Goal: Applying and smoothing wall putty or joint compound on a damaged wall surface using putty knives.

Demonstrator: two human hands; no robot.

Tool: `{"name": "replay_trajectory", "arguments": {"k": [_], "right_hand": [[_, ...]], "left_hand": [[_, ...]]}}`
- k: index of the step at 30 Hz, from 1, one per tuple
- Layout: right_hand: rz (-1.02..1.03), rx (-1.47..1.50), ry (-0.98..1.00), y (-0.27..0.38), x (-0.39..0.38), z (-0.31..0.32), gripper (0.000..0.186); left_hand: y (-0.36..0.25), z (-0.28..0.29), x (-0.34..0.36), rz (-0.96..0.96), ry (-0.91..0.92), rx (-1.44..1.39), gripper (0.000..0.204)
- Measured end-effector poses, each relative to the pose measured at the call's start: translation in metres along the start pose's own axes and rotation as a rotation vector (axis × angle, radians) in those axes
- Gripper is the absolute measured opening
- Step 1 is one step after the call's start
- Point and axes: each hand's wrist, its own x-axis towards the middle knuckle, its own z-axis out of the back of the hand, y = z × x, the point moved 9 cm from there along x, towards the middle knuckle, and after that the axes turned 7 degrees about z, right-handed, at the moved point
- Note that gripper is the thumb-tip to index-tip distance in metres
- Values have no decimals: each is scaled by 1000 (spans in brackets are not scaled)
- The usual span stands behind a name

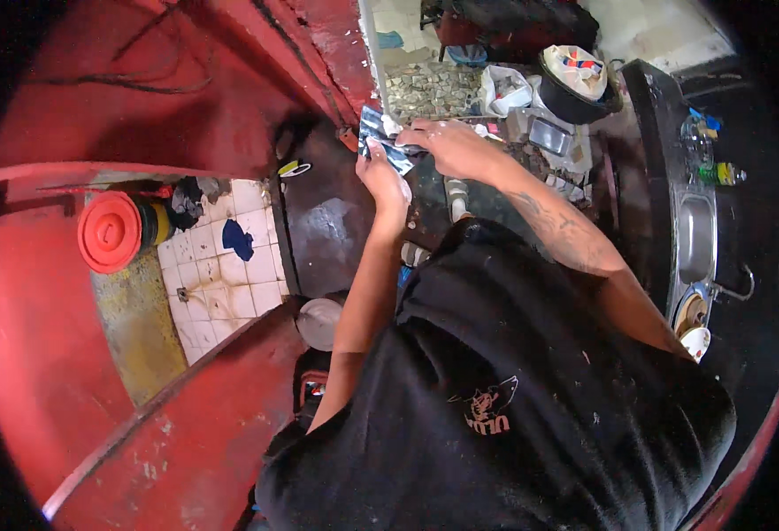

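The left hand (pixel 382 184) and right hand (pixel 449 149) meet at the upper centre of the frame, both forearms reaching up from below. The left hand grips a shiny plate (pixel 371 121), its thumb laid over the plate's face. The plate lies beside the lower end of a red wall corner (pixel 341 49). A lump of white paste (pixel 392 126) sits at the plate's upper right. The right hand's fingers are bent at the plate's right side, with white smears on them; whether they grip a tool cannot be told.

Left of frame: a bucket with a red lid (pixel 109 232) stands beside white tiles (pixel 233 295), on which lies a blue cloth (pixel 238 240). A yellow-and-white object (pixel 294 168) lies near the wall's foot, left of the hands.

Upper right: a black tub (pixel 568 104) holds a white sack (pixel 575 78); near it are a white bag (pixel 505 91) and a clear container (pixel 549 137).

Far right: a metal sink (pixel 696 239) is set in a dark counter, with bottles (pixel 727 174) above it and dishes (pixel 693 314) below.
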Motion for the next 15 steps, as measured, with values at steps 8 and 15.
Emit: {"name": "replay_trajectory", "arguments": {"k": [8, 15], "right_hand": [[104, 269, 162, -28, 4, -31, 32], [-3, 511, 416, -88, -5, -52, 44]], "left_hand": [[44, 26, 25, 267, -28, 66, 20], [91, 3, 16, 631, 21, 261, 24]]}}
